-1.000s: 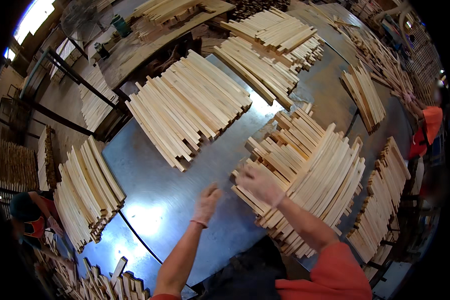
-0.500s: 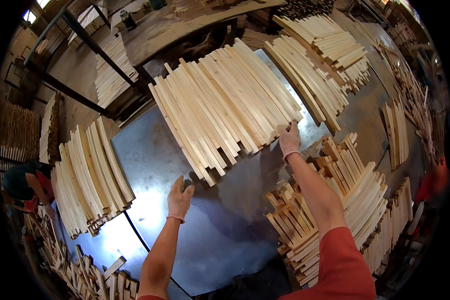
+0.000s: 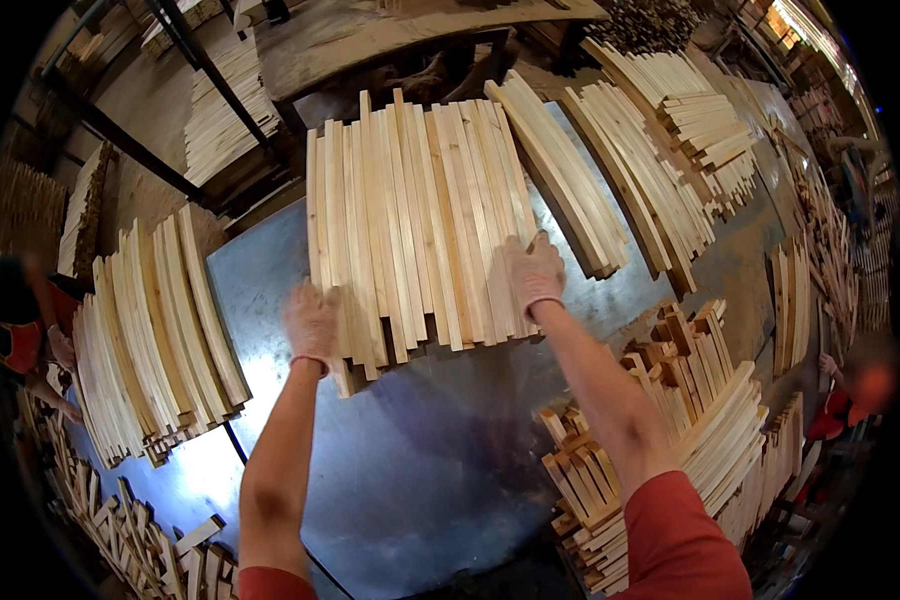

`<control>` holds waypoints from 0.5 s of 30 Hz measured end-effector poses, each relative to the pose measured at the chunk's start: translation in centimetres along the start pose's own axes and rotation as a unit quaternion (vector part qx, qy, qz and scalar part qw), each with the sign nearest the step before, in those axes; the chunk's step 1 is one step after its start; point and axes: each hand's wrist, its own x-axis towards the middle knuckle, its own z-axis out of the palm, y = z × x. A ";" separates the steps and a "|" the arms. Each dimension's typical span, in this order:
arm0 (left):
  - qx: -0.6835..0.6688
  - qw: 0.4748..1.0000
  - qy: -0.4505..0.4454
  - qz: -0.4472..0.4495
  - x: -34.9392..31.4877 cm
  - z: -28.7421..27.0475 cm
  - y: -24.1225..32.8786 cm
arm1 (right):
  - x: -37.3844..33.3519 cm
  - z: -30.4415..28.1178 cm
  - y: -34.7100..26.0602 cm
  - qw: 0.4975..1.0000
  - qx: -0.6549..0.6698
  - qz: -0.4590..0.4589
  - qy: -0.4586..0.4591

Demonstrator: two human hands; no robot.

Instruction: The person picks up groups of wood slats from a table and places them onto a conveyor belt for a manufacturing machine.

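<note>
A row of pale wooden strips lies side by side on the shiny metal tabletop, its near ends uneven. My left hand, in a light work glove, presses on the row's left edge near the close end, thumb over the strips. On the opposite edge, my gloved right hand holds the outer strips, so the row sits between both hands. Its fingers are partly hidden against the wood. Just right of the row, a narrow group of strips lies apart, angled away.
More strips are stacked at the left, where a co-worker's hand reaches in. Stacked pieces stand beside my right forearm. Further strips lie at the far right. Behind stands a wooden bench; another person is at the right.
My left hand has moved up onto the row's left edge, and my right hand has shifted left. The strips now run straighter away from me, with a few separated at the right.
</note>
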 end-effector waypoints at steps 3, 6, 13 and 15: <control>-0.053 0.994 -0.055 -0.078 -1.5 0.0 1.8 | -2.0 -0.2 -1.0 0.998 0.024 0.063 -0.012; -0.058 0.991 -0.065 -0.105 -4.4 -2.5 0.6 | -5.9 -0.6 -0.8 0.994 0.053 0.089 -0.023; -0.089 0.978 -0.086 -0.166 -16.7 -9.1 -7.9 | -18.6 0.2 1.8 0.983 0.025 0.136 -0.122; -0.084 0.979 -0.087 -0.166 -20.5 -11.6 -9.7 | -23.0 0.2 2.5 0.981 0.011 0.143 -0.132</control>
